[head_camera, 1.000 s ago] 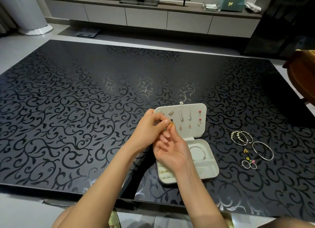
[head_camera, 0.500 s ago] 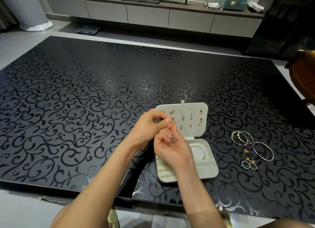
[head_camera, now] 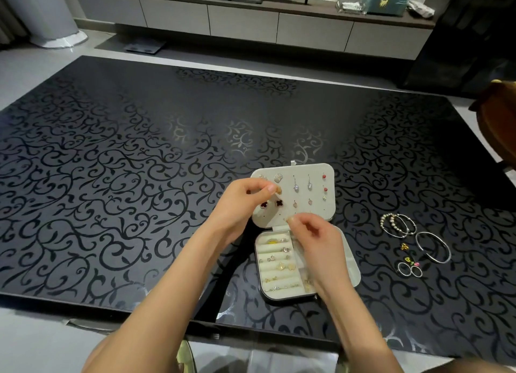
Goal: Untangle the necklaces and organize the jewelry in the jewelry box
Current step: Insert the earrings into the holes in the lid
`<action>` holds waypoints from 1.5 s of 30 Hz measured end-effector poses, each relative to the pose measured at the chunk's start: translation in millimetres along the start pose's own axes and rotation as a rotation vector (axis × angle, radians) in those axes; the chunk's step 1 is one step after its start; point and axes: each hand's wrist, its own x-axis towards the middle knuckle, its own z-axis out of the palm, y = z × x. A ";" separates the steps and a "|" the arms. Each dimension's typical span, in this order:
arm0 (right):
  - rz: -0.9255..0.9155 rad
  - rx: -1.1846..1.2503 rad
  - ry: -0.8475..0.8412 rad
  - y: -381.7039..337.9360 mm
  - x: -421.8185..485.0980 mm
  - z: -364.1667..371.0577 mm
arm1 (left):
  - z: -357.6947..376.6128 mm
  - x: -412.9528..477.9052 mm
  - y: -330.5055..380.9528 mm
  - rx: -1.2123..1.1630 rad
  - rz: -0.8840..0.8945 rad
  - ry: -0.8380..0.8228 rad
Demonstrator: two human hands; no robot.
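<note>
A small white jewelry box [head_camera: 350, 263] lies open on the black patterned table [head_camera: 139, 177]. Its raised lid [head_camera: 312, 208] carries several earrings. Rings sit in the padded rolls of the base. My left hand [head_camera: 240, 202] pinches a small gold earring [head_camera: 278, 189] in front of the lid. My right hand [head_camera: 318, 238] hovers over the base and pinches a tiny piece between thumb and forefinger; what it is I cannot tell. My right wrist hides part of the base.
To the right of the box lie beaded bracelets [head_camera: 398, 224], a silver bangle [head_camera: 434, 247], a small gold piece [head_camera: 404, 246], a coloured charm [head_camera: 412, 261] and two thin rings [head_camera: 410, 270]. A brown chair [head_camera: 499, 127] stands at the table's right edge.
My hands have drawn apart: the left stays at the lid with the gold earring, the right has dropped toward the base. The ring rolls now show.
</note>
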 end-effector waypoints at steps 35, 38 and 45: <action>-1.040 -1.389 0.093 -20.2 56.0 -18.2 | -18.0 -13.9 14.3 -0.237 -0.093 -0.254; -1.109 -1.296 0.063 -21.8 60.6 -22.3 | -22.6 -17.6 14.4 -0.174 -0.063 -0.335; -1.379 -1.177 0.233 -1.7 46.6 -26.2 | -54.9 -23.6 22.2 -0.149 -0.091 -0.538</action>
